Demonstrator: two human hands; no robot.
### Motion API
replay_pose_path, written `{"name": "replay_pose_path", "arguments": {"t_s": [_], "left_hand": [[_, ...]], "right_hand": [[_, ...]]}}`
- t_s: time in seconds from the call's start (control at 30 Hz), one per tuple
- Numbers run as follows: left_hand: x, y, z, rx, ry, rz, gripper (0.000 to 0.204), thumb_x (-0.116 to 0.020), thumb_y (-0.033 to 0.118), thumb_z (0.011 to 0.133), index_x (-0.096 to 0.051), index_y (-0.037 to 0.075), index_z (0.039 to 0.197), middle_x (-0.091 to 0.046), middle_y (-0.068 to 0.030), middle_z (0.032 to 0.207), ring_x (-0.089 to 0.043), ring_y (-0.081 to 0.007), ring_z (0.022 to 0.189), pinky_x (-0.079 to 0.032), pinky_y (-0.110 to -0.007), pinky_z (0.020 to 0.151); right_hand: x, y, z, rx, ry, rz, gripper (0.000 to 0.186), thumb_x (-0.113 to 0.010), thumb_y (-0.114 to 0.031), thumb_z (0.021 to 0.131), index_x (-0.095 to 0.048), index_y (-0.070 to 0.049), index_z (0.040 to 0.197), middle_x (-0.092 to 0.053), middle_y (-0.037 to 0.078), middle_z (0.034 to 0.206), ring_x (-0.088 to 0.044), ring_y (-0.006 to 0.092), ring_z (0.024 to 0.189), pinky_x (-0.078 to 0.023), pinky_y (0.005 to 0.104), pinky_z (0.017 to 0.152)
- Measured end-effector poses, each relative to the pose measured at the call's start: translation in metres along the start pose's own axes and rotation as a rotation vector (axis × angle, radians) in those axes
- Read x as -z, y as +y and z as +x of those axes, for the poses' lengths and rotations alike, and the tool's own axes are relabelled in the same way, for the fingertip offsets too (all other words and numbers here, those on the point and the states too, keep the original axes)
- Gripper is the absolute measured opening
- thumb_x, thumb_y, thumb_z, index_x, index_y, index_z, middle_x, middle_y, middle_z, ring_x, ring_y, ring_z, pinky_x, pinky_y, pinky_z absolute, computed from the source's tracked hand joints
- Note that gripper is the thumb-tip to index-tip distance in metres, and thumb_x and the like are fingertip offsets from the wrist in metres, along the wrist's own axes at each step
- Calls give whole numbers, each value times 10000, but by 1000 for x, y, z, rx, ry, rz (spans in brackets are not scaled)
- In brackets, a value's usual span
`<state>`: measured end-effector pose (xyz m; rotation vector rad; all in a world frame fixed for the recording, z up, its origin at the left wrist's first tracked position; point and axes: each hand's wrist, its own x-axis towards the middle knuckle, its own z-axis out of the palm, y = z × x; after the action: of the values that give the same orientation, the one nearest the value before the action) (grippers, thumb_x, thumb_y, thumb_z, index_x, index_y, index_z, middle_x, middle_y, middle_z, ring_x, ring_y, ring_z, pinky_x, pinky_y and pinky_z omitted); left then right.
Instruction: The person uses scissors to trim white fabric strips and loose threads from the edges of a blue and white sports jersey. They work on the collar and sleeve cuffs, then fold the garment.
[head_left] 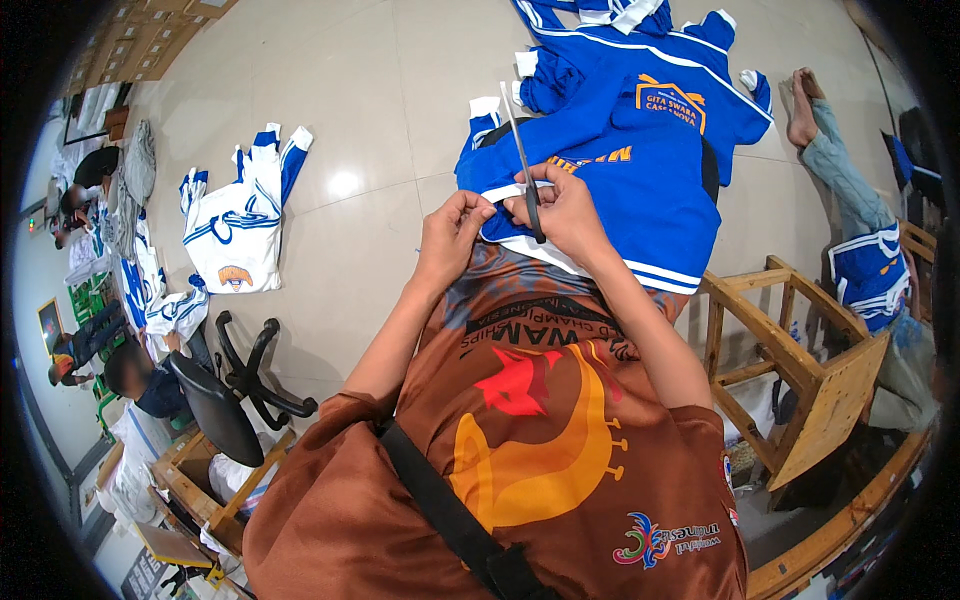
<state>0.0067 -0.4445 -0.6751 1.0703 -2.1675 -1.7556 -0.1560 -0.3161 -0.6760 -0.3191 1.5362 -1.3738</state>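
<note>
A blue jersey (650,215) with white bands and orange lettering lies across my lap. My left hand (452,238) is closed, thumb and fingertips pinched at its white-edged part; a thread between them would be too small to make out. In my right hand (562,212) is a pair of scissors (521,150), the long blades pointing away from me and the dark handle below the fingers. Those right fingers are also close to the cloth, a short gap from my left fingertips.
More blue jerseys (600,70) lie heaped on the floor just ahead. Further left is a white and blue jersey (235,225) on the tiles. A wooden stool (815,375) stands close on my right, with another person's leg (850,175) beyond. A black swivel chair (225,405) is at left.
</note>
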Motion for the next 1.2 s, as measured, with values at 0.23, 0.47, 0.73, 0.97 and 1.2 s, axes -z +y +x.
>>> {"name": "replay_pose_path", "arguments": {"t_s": [0.23, 0.47, 0.73, 0.97, 1.2], "left_hand": [[1, 5, 3, 93, -30, -249, 201, -623, 186, 1084, -672, -1, 1138, -677, 3, 907, -589, -59, 705, -497, -226, 637], [4, 9, -5, 125, -68, -257, 212, -607, 179, 1090, -649, 5, 1203, -677, -2, 908, -600, -54, 741, -499, -211, 658], [12, 16, -8, 256, -133, -321, 163, -637, 108, 1060, -677, 10, 1184, -684, -6, 916, -605, -50, 773, -503, -213, 684], [2, 12, -10, 127, -137, -433, 111, -651, 58, 1043, -682, -4, 1130, -678, 0, 903, -597, -50, 775, -504, -211, 712], [4, 7, -3, 85, -78, -267, 81, -638, 113, 1067, -636, 44, 1108, -661, 19, 837, -544, -30, 707, -442, -205, 649]], "right_hand": [[-15, -3, -10, 213, 29, -279, 426, -866, -94, 819, -646, -6, 1173, -724, 30, 876, -661, 82, 806, -523, 254, 734], [-18, -8, -11, 259, 33, -378, 382, -866, -87, 815, -666, -10, 1131, -662, 22, 788, -538, 72, 679, -441, 275, 629], [-9, 5, 1, 76, -112, 95, 389, -835, -59, 867, -626, 11, 1187, -706, 21, 830, -644, 60, 736, -495, 209, 659], [-11, -13, -3, -92, -125, 257, 390, -825, -65, 891, -614, 10, 1211, -714, 52, 833, -660, 82, 734, -503, 212, 650], [-11, -6, -6, 92, 23, -26, 384, -841, -147, 876, -649, -8, 1178, -719, 54, 812, -659, 120, 693, -481, 273, 610]]}}
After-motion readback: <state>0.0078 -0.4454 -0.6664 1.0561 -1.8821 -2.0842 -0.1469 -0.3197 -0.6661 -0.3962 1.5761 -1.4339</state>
